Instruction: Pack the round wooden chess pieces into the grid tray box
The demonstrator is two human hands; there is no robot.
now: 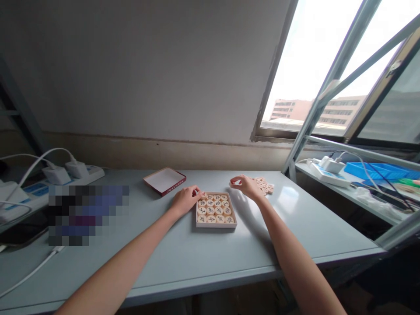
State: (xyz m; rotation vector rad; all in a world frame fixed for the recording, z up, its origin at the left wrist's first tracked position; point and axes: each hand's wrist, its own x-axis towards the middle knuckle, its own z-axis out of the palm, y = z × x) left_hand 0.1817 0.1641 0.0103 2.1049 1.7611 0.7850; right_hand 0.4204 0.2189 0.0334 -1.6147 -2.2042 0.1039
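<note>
Two bare hands work at a grey-blue table point(197, 267). Farthest left lies a red-edged box lid point(164, 181), well apart from the left hand point(185, 199), whose curled fingertips point(198, 191) touch the corner of a white tray point(216, 225) packed with round wooden Chinese chess pieces point(215, 208). The right hand point(247, 187) pinches its fingers together just beside a loose pile of pieces point(264, 185); anything between them is too small to tell.
</note>
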